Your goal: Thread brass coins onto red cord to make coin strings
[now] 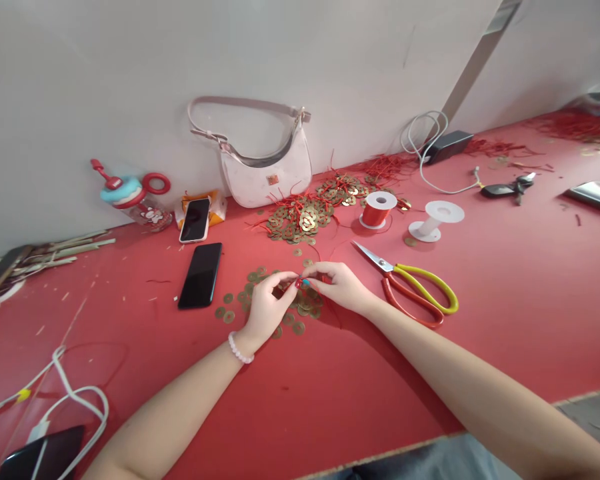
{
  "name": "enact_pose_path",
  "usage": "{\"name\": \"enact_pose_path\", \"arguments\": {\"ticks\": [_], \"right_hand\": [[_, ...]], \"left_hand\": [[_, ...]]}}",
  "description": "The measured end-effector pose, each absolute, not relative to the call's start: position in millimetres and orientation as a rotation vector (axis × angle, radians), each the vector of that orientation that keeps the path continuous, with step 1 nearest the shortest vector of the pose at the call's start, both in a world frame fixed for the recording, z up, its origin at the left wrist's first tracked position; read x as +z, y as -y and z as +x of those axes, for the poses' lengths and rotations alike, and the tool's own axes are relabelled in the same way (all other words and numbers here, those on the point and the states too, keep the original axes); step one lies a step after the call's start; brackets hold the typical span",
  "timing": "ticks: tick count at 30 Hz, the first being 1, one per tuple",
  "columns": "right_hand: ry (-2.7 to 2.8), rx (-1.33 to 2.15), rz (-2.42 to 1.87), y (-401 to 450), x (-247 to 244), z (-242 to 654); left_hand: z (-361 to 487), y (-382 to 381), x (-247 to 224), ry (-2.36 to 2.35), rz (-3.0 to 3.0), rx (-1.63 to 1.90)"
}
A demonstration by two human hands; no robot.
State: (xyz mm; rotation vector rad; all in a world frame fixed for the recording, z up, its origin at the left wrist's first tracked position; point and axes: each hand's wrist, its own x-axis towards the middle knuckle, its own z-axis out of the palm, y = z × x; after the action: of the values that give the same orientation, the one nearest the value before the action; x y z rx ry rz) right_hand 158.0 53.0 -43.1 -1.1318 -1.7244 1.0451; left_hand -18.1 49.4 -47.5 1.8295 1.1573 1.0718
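My left hand [269, 305], with a pale bead bracelet [241, 348] at the wrist, is closed in a pinch. Its fingertips meet those of my right hand [341, 285], which is pinched shut too. A thin red cord [318, 252] runs out by the fingertips; a knot or coin between them is too small to make out. Under and around both hands lie loose brass-coloured coins with holes [299, 327]. To the right rest scissors [383, 263] with one red and one yellow handle, blades slightly apart.
Behind the hands is a heap of coins tied with red cord [305, 220], before a white handbag [267, 177]. A red cord spool [377, 212] and a bare white spool [436, 220] stand right of it. Phones [201, 275], a cup [143, 203] and a cable [75, 395] lie left.
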Motion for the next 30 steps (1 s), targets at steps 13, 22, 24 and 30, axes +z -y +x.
{"name": "enact_pose_path", "arguments": {"ticks": [13,22,24,30], "right_hand": [[1.699,0.993,-1.165,-53.6,-46.4,157.5],[1.708,0.945,-1.181,-52.7,-47.1,157.6],[1.693,0.944,-1.165,-52.2,-46.7,157.3],[1.726,0.797,-1.054,-51.9,-41.7,157.8]], "left_hand": [[-18.3,-49.6,-48.5,-1.179,1.832,1.063],[-19.1,-49.9,-48.9,-1.179,1.864,1.072],[-19.1,-49.9,-48.4,-1.176,1.868,1.070],[-18.6,-49.8,-46.9,-1.166,1.876,1.042]]}}
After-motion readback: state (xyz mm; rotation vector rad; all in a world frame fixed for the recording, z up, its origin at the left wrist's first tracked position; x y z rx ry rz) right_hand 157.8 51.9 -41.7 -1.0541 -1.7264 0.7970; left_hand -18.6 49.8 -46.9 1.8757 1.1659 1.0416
